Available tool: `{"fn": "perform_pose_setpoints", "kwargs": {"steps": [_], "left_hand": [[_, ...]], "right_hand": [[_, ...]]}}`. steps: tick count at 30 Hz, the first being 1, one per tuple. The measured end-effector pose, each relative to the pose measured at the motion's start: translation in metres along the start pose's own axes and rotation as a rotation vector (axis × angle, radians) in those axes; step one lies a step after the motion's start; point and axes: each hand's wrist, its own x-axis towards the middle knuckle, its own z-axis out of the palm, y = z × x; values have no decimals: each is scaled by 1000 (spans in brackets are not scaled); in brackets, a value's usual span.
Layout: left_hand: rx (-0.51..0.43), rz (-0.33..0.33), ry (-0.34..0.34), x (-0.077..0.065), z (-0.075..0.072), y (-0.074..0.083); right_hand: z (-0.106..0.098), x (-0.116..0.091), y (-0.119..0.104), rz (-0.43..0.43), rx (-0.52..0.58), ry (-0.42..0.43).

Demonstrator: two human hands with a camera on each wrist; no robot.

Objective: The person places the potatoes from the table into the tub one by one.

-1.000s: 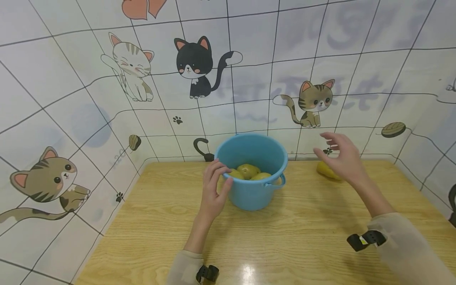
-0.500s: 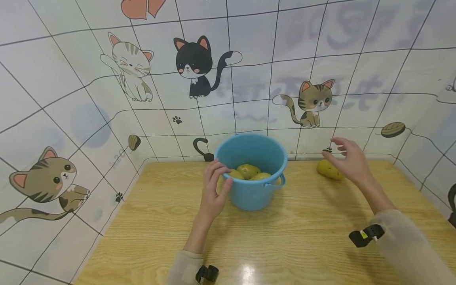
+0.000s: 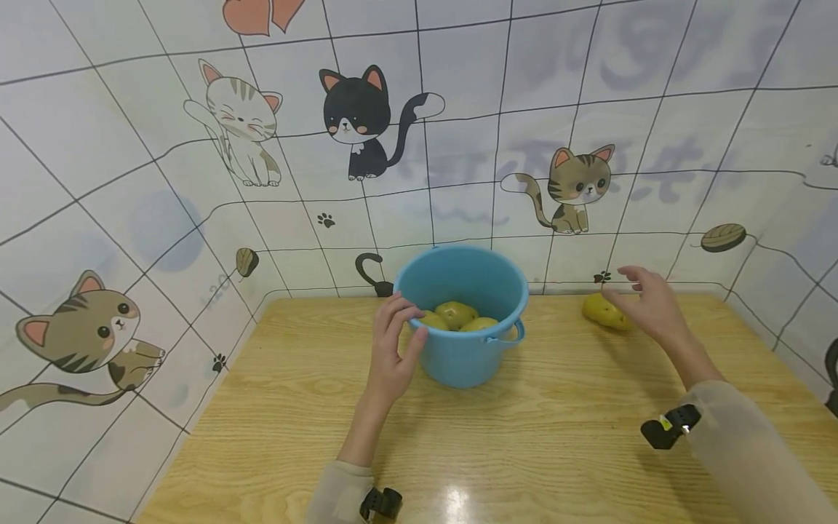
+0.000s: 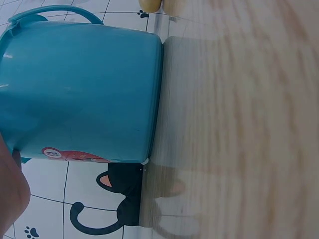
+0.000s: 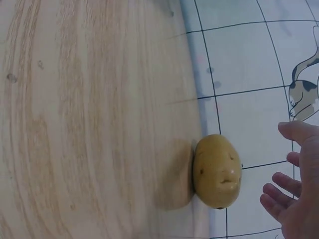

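Observation:
A light-blue bucket (image 3: 461, 364) stands upright at the middle of the back of the table, with several yellow potatoes (image 3: 456, 315) inside. My left hand (image 3: 393, 356) holds the bucket's near-left rim, fingers over the edge and thumb outside. In the left wrist view only a bit of that hand (image 4: 11, 191) shows beside the bucket's side (image 4: 84, 89). Over to the right, my right hand (image 3: 657, 309) hovers by a lone potato (image 3: 605, 311), partly covering it in the head view. The right wrist view has this potato (image 5: 217, 172) apart from the spread fingers, nothing held.
The wooden table (image 3: 524, 451) reaches back to a wall (image 3: 458, 167) covered in a grid and cartoon cats. Side walls close in left and right. A loop handle (image 3: 509, 336) sticks out from the bucket's right side.
My right hand has shifted right and down toward the lone potato, uncovering more of it. The left hand and the bucket have stayed put.

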Motion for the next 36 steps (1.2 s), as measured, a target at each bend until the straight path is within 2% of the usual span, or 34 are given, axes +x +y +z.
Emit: {"fn": "perform_pose_setpoints", "kwargs": {"steps": [10, 21, 36], "left_hand": [[-3, 0, -2, 0, 0, -1], [9, 24, 3, 2, 0, 0], [7, 13, 3, 1, 1, 1]], "right_hand": [[7, -2, 23, -7, -62, -88], [17, -3, 39, 31, -47, -140], [21, -13, 45, 63, -26, -178]]}}
